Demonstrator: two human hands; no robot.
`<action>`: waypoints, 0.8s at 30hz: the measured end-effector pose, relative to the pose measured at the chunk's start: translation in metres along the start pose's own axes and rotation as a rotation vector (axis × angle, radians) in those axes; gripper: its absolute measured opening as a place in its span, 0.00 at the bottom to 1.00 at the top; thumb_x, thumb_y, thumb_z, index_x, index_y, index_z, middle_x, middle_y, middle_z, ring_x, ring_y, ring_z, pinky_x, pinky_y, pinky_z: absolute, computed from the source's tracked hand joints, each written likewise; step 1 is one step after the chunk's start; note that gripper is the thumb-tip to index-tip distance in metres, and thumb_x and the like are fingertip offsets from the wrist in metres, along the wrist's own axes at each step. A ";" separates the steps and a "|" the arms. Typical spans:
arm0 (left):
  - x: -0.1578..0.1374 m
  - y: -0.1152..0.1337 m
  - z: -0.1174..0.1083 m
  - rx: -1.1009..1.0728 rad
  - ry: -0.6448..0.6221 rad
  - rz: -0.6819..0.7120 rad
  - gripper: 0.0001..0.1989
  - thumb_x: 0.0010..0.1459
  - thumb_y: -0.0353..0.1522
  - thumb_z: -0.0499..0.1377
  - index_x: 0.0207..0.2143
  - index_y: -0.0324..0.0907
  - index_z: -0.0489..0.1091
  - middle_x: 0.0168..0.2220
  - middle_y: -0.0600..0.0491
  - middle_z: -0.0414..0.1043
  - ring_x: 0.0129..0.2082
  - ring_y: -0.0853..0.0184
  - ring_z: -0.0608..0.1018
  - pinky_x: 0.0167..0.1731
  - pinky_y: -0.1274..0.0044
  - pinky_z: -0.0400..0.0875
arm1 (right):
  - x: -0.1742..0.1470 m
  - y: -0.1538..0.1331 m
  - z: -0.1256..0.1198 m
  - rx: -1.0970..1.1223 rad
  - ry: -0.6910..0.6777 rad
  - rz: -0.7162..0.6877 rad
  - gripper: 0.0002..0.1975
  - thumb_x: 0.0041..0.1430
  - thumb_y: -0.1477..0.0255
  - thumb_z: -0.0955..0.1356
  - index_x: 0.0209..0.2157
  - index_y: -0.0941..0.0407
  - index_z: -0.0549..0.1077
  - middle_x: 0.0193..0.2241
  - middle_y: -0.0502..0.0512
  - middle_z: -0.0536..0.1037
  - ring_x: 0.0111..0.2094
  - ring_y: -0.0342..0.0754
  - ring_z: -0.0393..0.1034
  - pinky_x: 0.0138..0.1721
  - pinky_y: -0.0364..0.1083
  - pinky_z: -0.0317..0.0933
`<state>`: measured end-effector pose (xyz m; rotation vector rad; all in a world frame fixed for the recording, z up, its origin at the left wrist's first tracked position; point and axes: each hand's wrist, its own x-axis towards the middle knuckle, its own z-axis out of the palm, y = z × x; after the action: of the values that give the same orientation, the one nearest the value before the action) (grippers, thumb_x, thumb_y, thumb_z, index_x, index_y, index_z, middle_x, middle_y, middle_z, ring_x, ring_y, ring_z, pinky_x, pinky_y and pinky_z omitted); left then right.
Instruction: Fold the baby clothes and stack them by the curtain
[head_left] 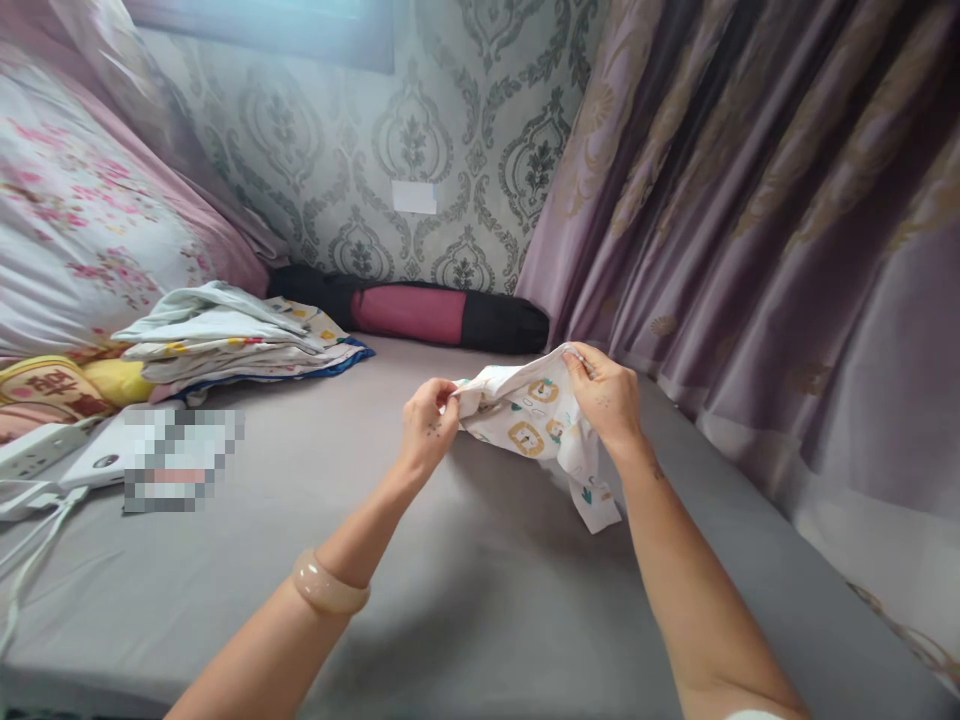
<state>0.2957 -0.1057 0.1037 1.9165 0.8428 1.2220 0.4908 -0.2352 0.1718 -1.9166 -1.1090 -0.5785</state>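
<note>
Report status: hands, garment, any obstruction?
Left hand and right hand pinching lion-print garment. Garment's upper edge held between them. Folded clothes stacked off left; nothing seen blocking.

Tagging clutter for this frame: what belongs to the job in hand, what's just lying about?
Job in hand:
lion-print garment, held by left grip and right grip
cloth pile, possibly; untouched

Lying about, apparently:
black-and-maroon roll
white power strip
white cable
floral fabric
</note>
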 end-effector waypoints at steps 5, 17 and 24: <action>0.019 0.015 -0.016 -0.101 0.038 -0.014 0.11 0.56 0.37 0.55 0.35 0.41 0.73 0.31 0.52 0.75 0.31 0.65 0.75 0.33 0.77 0.66 | 0.005 -0.005 -0.021 0.069 -0.014 -0.075 0.18 0.62 0.57 0.65 0.49 0.48 0.77 0.44 0.54 0.80 0.45 0.58 0.75 0.45 0.53 0.67; 0.077 0.068 -0.091 -0.069 -0.254 0.148 0.15 0.49 0.43 0.62 0.33 0.41 0.74 0.24 0.55 0.70 0.23 0.70 0.69 0.21 0.80 0.61 | 0.043 -0.015 -0.067 0.426 -0.675 -0.144 0.21 0.58 0.60 0.69 0.52 0.48 0.74 0.46 0.49 0.79 0.47 0.52 0.73 0.48 0.50 0.68; 0.112 0.093 -0.132 0.023 -0.335 0.090 0.14 0.43 0.42 0.67 0.31 0.44 0.80 0.25 0.52 0.75 0.26 0.63 0.76 0.24 0.76 0.69 | 0.073 -0.025 -0.085 0.517 -0.868 -0.088 0.19 0.50 0.59 0.73 0.44 0.52 0.78 0.37 0.52 0.81 0.38 0.50 0.75 0.38 0.46 0.69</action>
<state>0.2253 -0.0366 0.2737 2.1199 0.6018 0.9064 0.5079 -0.2643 0.2819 -1.6552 -1.6697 0.5354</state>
